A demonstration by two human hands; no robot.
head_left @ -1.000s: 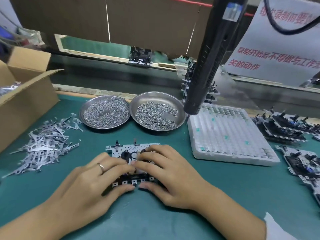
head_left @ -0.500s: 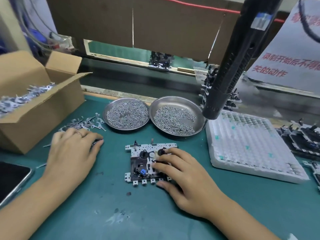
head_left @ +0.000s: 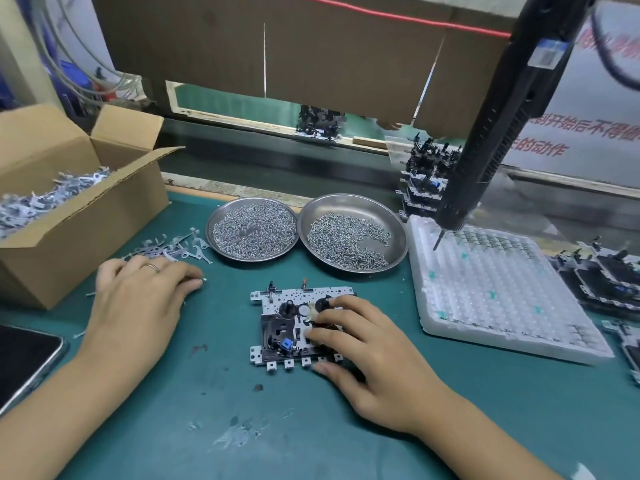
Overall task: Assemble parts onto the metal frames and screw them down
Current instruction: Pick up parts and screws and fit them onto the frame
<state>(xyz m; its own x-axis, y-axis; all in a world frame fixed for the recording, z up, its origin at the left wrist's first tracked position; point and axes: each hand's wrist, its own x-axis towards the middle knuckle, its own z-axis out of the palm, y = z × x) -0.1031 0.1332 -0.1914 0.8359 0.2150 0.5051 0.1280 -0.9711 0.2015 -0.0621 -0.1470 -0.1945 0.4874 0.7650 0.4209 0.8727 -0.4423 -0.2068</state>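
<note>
A metal frame [head_left: 277, 327] with black parts and a small blue piece lies flat on the green mat, in the middle. My right hand [head_left: 374, 358] holds its right half, fingers bent over the top and thumb against the front edge. My left hand [head_left: 138, 306] lies palm down on a loose pile of small metal levers [head_left: 176, 249] at the left, fingers spread over them. Whether it has a lever under its fingers is hidden. Two steel dishes of screws [head_left: 254, 228] [head_left: 349, 233] stand behind the frame.
An open cardboard box [head_left: 79, 216] of more levers stands at the left. A black electric screwdriver [head_left: 502, 126] hangs over a white foam tray [head_left: 502, 292] at the right. Assembled frames [head_left: 609, 275] lie further right, a stack [head_left: 422, 178] behind. A phone [head_left: 20, 362] lies at the left edge.
My left hand left the frame and moved left onto the lever pile, where it stays. My right hand keeps its hold on the frame.
</note>
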